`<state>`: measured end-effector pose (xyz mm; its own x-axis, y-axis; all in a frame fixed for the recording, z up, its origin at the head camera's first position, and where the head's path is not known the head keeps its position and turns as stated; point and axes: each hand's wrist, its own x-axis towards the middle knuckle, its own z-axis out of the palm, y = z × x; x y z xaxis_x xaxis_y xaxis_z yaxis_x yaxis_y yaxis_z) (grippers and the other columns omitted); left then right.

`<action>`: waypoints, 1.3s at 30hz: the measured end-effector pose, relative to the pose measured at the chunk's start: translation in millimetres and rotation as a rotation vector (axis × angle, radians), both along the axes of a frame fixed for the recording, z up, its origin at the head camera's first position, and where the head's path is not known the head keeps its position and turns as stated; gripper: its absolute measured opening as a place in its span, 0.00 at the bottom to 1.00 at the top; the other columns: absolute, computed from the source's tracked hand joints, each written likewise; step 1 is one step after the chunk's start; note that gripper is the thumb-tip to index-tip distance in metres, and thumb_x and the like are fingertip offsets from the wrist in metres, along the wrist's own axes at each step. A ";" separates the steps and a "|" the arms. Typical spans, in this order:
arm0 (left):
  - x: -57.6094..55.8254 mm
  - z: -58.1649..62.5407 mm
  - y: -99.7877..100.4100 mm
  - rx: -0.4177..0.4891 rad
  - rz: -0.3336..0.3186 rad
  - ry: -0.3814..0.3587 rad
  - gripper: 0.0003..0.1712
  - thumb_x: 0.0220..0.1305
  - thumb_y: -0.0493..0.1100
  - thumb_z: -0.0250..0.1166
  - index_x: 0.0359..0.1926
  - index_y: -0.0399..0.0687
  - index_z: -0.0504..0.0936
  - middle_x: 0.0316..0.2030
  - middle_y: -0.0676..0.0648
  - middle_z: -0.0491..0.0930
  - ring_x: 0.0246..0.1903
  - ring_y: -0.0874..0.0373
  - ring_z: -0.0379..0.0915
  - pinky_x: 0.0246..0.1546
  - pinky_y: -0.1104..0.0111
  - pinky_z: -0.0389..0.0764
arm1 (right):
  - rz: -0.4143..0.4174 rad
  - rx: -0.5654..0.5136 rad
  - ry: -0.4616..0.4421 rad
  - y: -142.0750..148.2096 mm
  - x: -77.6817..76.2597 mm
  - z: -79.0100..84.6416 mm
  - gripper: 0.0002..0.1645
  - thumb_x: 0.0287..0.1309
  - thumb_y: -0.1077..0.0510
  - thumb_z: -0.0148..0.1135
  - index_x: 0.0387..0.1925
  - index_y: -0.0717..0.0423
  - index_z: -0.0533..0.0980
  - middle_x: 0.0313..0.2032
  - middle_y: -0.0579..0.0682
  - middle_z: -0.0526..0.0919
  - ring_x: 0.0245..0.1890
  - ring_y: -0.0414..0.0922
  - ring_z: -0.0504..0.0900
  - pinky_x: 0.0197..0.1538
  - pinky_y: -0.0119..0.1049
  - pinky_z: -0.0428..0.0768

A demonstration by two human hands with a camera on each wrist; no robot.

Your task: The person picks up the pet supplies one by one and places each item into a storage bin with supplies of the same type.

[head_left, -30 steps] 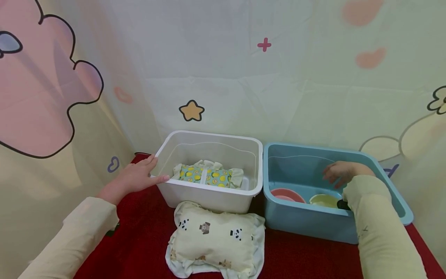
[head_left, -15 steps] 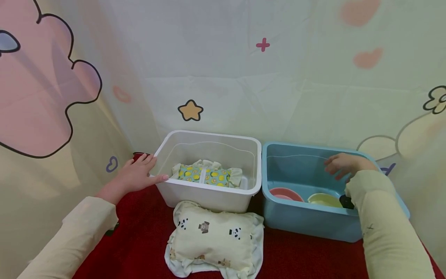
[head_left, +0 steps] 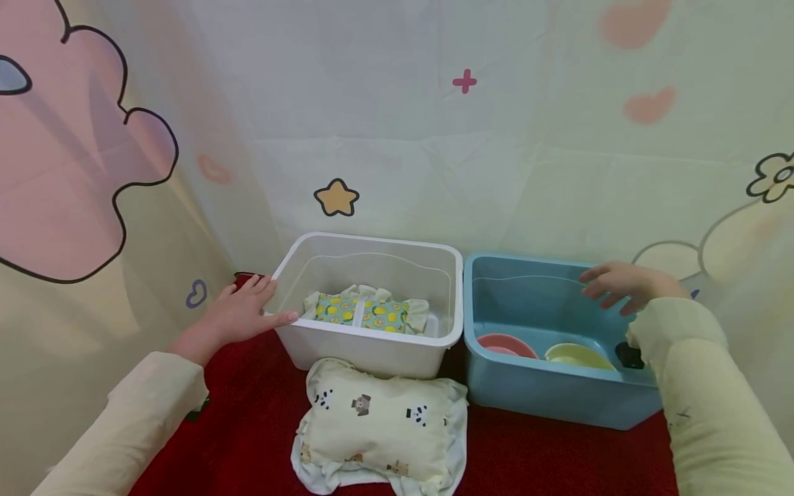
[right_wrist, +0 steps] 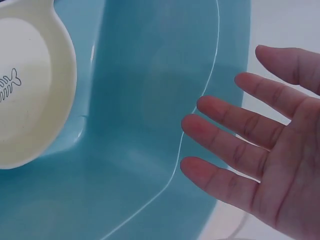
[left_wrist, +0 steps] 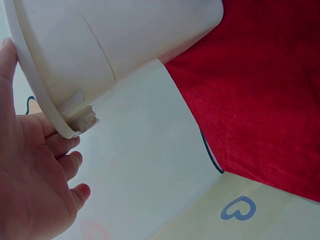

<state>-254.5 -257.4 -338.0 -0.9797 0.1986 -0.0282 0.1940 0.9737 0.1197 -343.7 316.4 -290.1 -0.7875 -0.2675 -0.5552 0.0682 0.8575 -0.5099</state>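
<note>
My left hand (head_left: 242,310) rests on the left rim of a white tub (head_left: 372,351), its thumb over the near corner. In the left wrist view, the fingers of that hand (left_wrist: 30,185) touch the rim. Inside the tub lies a small frilled pillow (head_left: 338,308) with a lemon print. Over the far right part of a blue tub (head_left: 558,396), my right hand (head_left: 633,284) hovers with spread fingers and holds nothing. That tub contains a pink bowl (head_left: 505,344), a pale yellow bowl (right_wrist: 62,100) with a fishbone drawing, and a dark object (head_left: 629,355), partly hidden by the sleeve.
A cream frilled pillow (head_left: 372,434) with animal prints lies in front of the white tub on a red cloth (head_left: 546,455). Both tubs stand side by side against a pale printed curtain (head_left: 397,172).
My right hand has moved right and slightly up over the blue tub, showing more of the dark object. My left hand stays on the white tub's rim.
</note>
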 end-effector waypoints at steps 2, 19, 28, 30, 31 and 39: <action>-0.3 -0.3 -0.4 -0.002 0.001 -0.001 0.54 0.52 0.74 0.44 0.65 0.34 0.52 0.64 0.31 0.50 0.64 0.35 0.41 0.58 0.40 0.44 | 0.013 0.004 0.001 1.0 1.6 2.1 0.42 0.60 0.48 0.47 0.65 0.68 0.44 0.61 0.74 0.52 0.58 0.67 0.60 0.44 0.48 0.74; 1.0 1.3 0.1 0.017 0.002 -0.009 0.54 0.53 0.73 0.46 0.64 0.33 0.53 0.64 0.31 0.50 0.64 0.34 0.41 0.58 0.39 0.44 | 0.062 0.068 0.108 -6.8 11.4 6.8 0.42 0.58 0.46 0.49 0.64 0.68 0.49 0.60 0.73 0.55 0.55 0.66 0.65 0.44 0.51 0.75; 0.6 0.2 -0.6 0.022 -0.003 -0.005 0.54 0.53 0.72 0.46 0.64 0.32 0.53 0.64 0.30 0.50 0.64 0.34 0.42 0.58 0.39 0.44 | 0.133 0.106 0.209 -18.8 16.4 5.8 0.37 0.58 0.48 0.50 0.61 0.68 0.55 0.56 0.73 0.63 0.51 0.63 0.71 0.40 0.51 0.76; 0.5 -0.2 -0.5 0.020 -0.004 -0.001 0.54 0.53 0.73 0.46 0.64 0.32 0.53 0.64 0.30 0.50 0.64 0.34 0.42 0.58 0.39 0.44 | 0.143 0.105 0.223 -19.9 18.0 6.8 0.37 0.58 0.49 0.50 0.61 0.69 0.55 0.55 0.73 0.63 0.50 0.63 0.72 0.39 0.50 0.76; 0.4 -0.5 -0.4 0.021 -0.005 -0.001 0.54 0.53 0.72 0.46 0.64 0.32 0.53 0.64 0.30 0.50 0.64 0.34 0.42 0.57 0.39 0.44 | 0.147 0.105 0.230 -20.4 18.8 7.5 0.36 0.58 0.49 0.50 0.60 0.69 0.55 0.55 0.73 0.64 0.50 0.63 0.72 0.38 0.49 0.77; -0.4 0.0 0.3 0.016 -0.013 0.011 0.53 0.54 0.72 0.46 0.64 0.32 0.53 0.64 0.30 0.51 0.63 0.34 0.42 0.57 0.39 0.45 | 0.174 0.102 0.273 -23.9 24.8 12.3 0.35 0.57 0.50 0.51 0.58 0.70 0.58 0.52 0.72 0.68 0.47 0.62 0.74 0.37 0.48 0.77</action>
